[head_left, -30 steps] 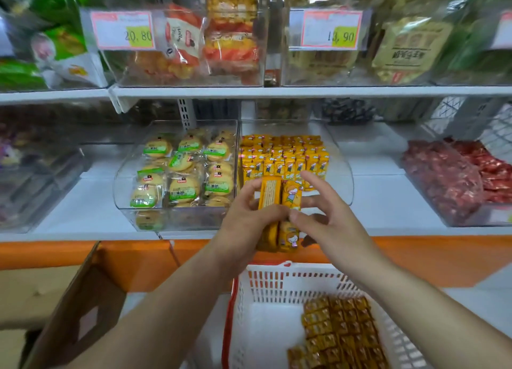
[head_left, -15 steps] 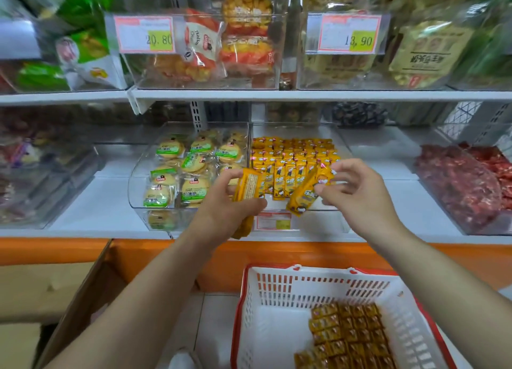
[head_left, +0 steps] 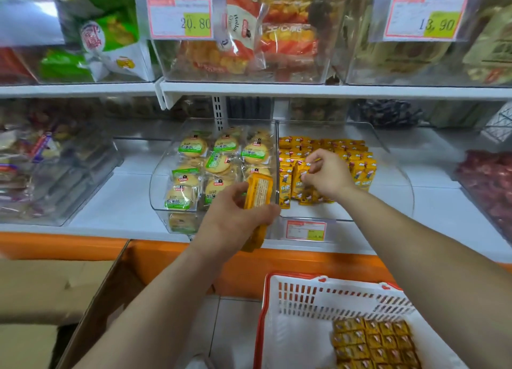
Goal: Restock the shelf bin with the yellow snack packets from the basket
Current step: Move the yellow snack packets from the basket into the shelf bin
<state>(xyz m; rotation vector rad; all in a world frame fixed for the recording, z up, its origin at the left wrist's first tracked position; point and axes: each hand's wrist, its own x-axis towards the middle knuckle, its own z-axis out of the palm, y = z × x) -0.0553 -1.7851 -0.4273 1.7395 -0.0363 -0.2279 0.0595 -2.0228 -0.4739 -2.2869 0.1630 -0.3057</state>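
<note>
A clear shelf bin (head_left: 399, 191) on the middle shelf holds rows of yellow snack packets (head_left: 360, 169). My right hand (head_left: 328, 174) reaches into that bin with its fingers curled, pinching a yellow packet (head_left: 300, 176) among the front row. In front of the bin's left corner, my left hand (head_left: 235, 219) grips a small stack of yellow packets (head_left: 259, 192) held upright. Below, a white basket (head_left: 327, 299) with a red rim holds several more yellow packets (head_left: 374, 343) in its right part.
A clear bin of round green-labelled cakes (head_left: 210, 169) stands left of the yellow bin. A bin of red packets (head_left: 487, 183) is at the right. The upper shelf (head_left: 304, 90) overhangs with price tags. A cardboard box (head_left: 91, 299) sits on the floor at the left.
My right hand has moved forward into the bin with one packet and lowered it among the front row. My left hand stayed in front of the bin, holding its stack.
</note>
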